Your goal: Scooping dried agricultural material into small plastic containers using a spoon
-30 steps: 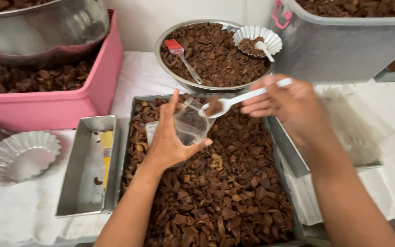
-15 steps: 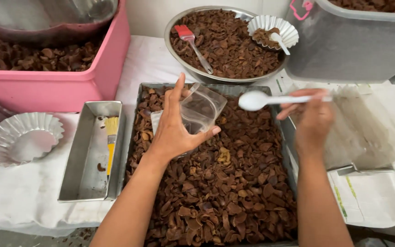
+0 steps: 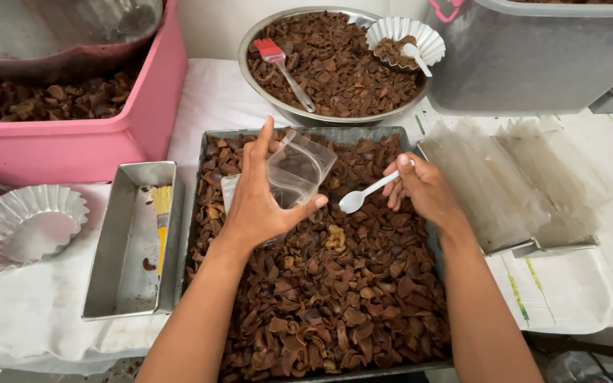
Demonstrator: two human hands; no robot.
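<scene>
A large metal tray [image 3: 391,138] of brown dried pieces [image 3: 335,298] fills the middle of the white-covered table [image 3: 590,298], with a round steel bowl [image 3: 250,67] of the same behind it. Over the tray, the left hand [image 3: 260,202] grips a clear plastic bag [image 3: 299,170] (mouth held open), while just beside it the right hand [image 3: 423,188] pinches a white plastic spoon [image 3: 363,195], bowl end down near the pieces.
</scene>
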